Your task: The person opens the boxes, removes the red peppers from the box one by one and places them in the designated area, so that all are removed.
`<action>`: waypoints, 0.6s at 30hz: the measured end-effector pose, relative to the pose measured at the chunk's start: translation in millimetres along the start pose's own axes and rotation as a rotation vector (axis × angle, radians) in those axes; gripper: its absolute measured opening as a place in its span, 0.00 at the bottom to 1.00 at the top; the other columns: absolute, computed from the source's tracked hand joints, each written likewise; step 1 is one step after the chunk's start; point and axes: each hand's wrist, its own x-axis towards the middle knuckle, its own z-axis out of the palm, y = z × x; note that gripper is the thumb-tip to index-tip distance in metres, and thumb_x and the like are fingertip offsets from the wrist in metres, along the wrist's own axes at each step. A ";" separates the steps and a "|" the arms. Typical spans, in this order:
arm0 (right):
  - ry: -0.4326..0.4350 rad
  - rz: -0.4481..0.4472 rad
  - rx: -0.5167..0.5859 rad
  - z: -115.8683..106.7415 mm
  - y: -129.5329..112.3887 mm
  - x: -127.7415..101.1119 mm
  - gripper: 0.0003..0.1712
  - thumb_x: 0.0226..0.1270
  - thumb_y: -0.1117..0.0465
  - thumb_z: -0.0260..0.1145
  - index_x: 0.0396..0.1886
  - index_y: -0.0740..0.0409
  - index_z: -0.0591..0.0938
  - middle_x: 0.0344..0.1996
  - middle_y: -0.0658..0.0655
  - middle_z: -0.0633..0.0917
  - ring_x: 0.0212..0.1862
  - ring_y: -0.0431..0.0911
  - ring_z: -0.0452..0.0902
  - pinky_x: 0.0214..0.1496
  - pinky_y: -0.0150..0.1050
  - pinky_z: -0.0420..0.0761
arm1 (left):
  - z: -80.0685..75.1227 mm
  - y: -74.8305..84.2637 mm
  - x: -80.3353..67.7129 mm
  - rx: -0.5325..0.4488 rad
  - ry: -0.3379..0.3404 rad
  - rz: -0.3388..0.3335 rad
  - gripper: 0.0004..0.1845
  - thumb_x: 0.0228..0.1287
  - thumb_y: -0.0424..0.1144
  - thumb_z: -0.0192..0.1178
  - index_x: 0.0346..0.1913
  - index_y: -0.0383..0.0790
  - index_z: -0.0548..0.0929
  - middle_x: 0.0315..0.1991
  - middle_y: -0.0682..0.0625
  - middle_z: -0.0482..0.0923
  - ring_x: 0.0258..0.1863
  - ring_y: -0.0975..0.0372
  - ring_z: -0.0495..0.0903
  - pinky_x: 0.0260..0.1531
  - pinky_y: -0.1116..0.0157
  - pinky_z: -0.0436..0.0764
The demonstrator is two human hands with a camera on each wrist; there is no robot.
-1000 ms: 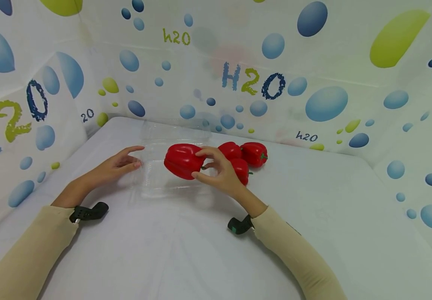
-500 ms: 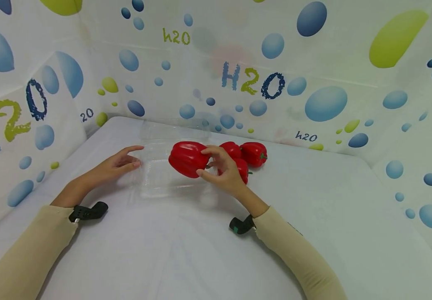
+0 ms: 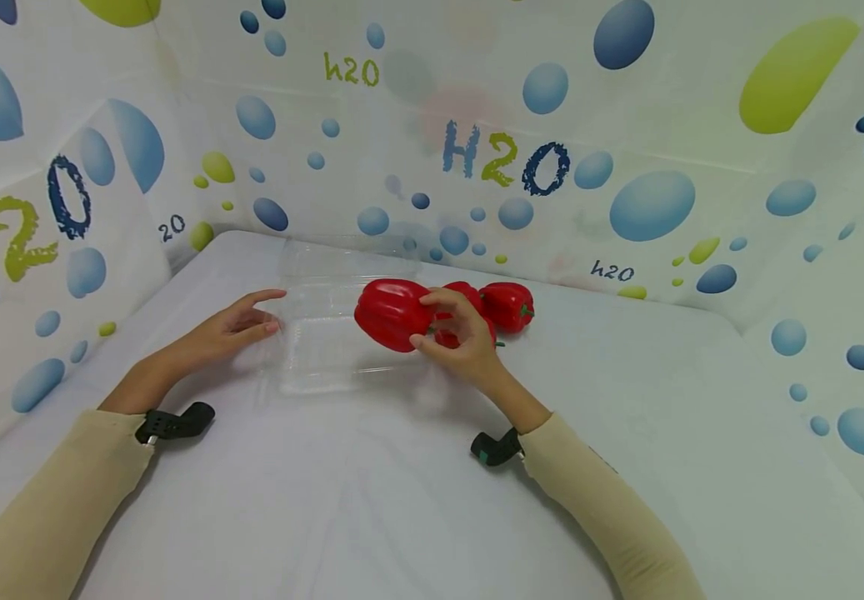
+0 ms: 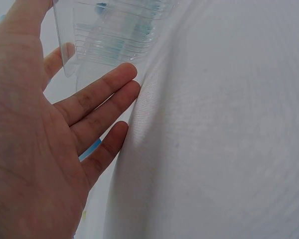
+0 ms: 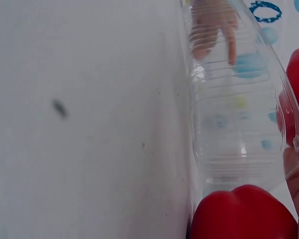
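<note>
The right hand (image 3: pixel 461 337) has its fingers curled round a big red pepper (image 3: pixel 392 313), holding it over the right side of the clear plastic container (image 3: pixel 319 350) that sits open on the table (image 3: pixel 372 500). To my eye the pepper is on its way into the tray. Doing that well means lowering it flat into the ribbed base, away from the thin right wall, so the light shell doesn't tip or skid. The left hand (image 3: pixel 232 331) lies with fingers straight, tips touching the tray's left edge; a bit of steady pressure there should keep it put.

The pepper itself is glossy, deep red, lobed and blocky, lying on its side in the grip. 3 more red peppers (image 3: pixel 506 306) are bunched just behind the right hand, the nearest partly hidden by the fingers.
</note>
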 end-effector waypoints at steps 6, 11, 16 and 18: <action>0.005 0.025 0.001 -7.0 -0.2 -2.8 0.30 0.52 0.77 0.69 0.57 0.69 0.71 0.57 0.67 0.73 0.57 0.48 0.73 0.51 0.40 0.83 | -0.9 -0.3 -0.6 0.006 0.003 -0.011 0.31 0.74 0.40 0.52 0.75 0.41 0.56 0.55 0.35 0.76 0.47 0.77 0.74 0.47 0.81 0.70; 0.014 0.036 0.013 -13.5 -1.5 -5.3 0.31 0.52 0.77 0.69 0.57 0.70 0.71 0.57 0.66 0.73 0.57 0.47 0.73 0.52 0.37 0.82 | -0.6 -1.9 0.0 0.005 0.008 0.003 0.31 0.74 0.39 0.52 0.74 0.39 0.56 0.55 0.34 0.76 0.46 0.78 0.74 0.46 0.81 0.70; 0.022 0.029 0.014 -19.9 -3.1 -8.6 0.30 0.51 0.78 0.69 0.56 0.71 0.70 0.57 0.63 0.75 0.57 0.47 0.73 0.51 0.37 0.82 | 0.8 -3.5 1.0 0.002 0.006 0.014 0.31 0.74 0.39 0.53 0.74 0.38 0.55 0.55 0.33 0.76 0.47 0.77 0.74 0.46 0.81 0.70; 0.024 0.026 0.012 -22.5 -3.2 -9.6 0.30 0.51 0.78 0.69 0.56 0.71 0.70 0.57 0.61 0.75 0.58 0.47 0.73 0.52 0.37 0.82 | 0.9 -3.2 0.7 0.002 0.008 0.011 0.31 0.74 0.39 0.53 0.74 0.38 0.55 0.55 0.33 0.76 0.47 0.77 0.74 0.46 0.81 0.70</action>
